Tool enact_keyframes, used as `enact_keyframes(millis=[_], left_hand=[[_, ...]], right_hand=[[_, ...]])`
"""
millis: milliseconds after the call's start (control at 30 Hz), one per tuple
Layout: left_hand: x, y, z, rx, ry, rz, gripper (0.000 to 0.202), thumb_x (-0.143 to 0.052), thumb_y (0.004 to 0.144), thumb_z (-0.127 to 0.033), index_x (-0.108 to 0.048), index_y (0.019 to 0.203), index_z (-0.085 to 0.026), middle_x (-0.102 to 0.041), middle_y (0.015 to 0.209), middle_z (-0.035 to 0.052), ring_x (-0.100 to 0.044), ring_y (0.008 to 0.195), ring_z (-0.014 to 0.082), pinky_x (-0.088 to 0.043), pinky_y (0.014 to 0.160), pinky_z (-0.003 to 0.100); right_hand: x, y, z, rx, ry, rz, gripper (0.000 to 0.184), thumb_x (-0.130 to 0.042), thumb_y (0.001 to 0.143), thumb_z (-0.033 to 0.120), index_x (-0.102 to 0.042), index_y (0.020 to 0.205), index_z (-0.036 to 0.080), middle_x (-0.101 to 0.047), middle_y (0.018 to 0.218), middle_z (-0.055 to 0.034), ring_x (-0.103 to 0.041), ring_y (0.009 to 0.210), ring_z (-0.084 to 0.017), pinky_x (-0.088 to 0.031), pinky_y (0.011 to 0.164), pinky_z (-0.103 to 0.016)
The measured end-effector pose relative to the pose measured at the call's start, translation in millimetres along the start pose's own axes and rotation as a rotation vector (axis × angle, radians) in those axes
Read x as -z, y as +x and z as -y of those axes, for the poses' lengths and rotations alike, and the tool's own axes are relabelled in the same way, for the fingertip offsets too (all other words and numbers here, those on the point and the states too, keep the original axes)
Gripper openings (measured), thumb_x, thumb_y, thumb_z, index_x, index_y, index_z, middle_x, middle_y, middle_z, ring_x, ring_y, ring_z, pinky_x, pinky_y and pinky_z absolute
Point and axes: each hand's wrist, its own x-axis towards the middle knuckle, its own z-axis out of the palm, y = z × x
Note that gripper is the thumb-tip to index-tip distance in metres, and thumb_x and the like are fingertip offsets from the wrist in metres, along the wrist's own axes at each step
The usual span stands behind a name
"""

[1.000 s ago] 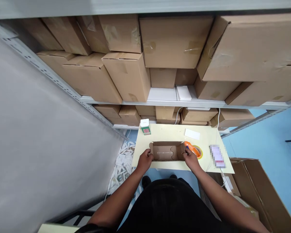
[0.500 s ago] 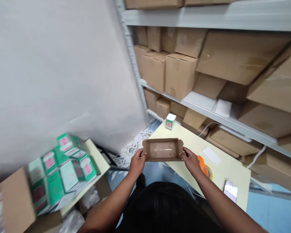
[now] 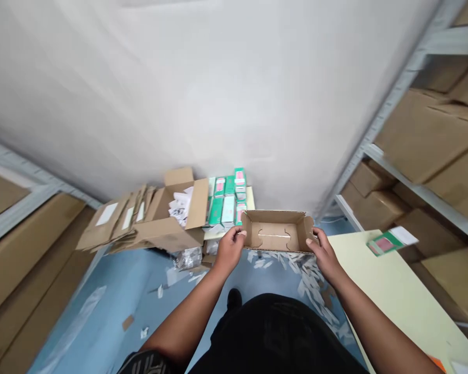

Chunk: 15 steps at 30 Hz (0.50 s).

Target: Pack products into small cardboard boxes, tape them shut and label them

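Observation:
An open-topped cardboard box, bare inside, is held level in front of my body. My left hand grips its left end, thumb on the rim and fingers behind the wall. At the opposite end my right hand pinches the wall in the same way. Behind the box, several green and white cartons stand packed together on a small table by the wall. A single green carton with a white top stands on the pale yellow table to my right.
Left of the cartons sits an open cardboard box with white papers, beside flattened cardboard. Paper strips litter the blue floor. Shelves with brown boxes stand at the left and right.
My view has swung left, from the right-hand shelf and table toward the wall and the green cartons. Both hands still hold the cardboard box.

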Motion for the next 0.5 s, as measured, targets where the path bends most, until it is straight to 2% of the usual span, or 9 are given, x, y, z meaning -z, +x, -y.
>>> enact_keyframes(millis=[133,267,400,500], left_hand=[[72.5,11,27,0.027,-0.022,-0.099,0.032,-0.052,0.090,-0.045,-0.069,0.101,-0.020,-0.072,0.092,0.0031,-0.064,0.086,0.0213,-0.048,0.079,0.030],[133.3,25,61,0.089,-0.042,-0.092,0.034,-0.053,0.091,-0.047,-0.069,0.102,-0.018,-0.070,0.086,0.0020,-0.064,0.081,0.0202,-0.048,0.074,0.029],[181.6,38,91,0.066,-0.083,-0.057,0.035,-0.056,0.091,-0.047,-0.069,0.106,-0.018,-0.072,0.094,0.0040,-0.066,0.090,0.0215,-0.050,0.081,0.031],[214.9,50,108,0.016,-0.178,0.090,0.042,-0.057,0.092,-0.050,-0.067,0.117,-0.018,-0.074,0.104,0.0065,-0.068,0.094,0.0219,-0.053,0.083,0.032]], right_hand=[[-72,21,23,-0.069,-0.038,-0.011,0.057,-0.061,0.086,0.051,-0.063,0.134,0.022,-0.061,0.142,-0.0127,-0.055,0.133,-0.034,-0.042,0.113,-0.048],[-134,29,49,-0.102,-0.031,0.012,0.059,-0.070,0.079,0.051,-0.070,0.130,0.021,-0.069,0.134,-0.0121,-0.060,0.129,-0.035,-0.045,0.112,-0.048],[-180,30,69,-0.133,0.015,-0.008,0.059,-0.077,0.071,0.053,-0.076,0.120,0.019,-0.073,0.128,-0.0111,-0.063,0.126,-0.034,-0.046,0.111,-0.046],[-201,33,74,-0.180,-0.022,-0.076,0.056,-0.076,0.071,0.051,-0.077,0.115,0.017,-0.075,0.124,-0.0107,-0.065,0.123,-0.035,-0.047,0.110,-0.047]])
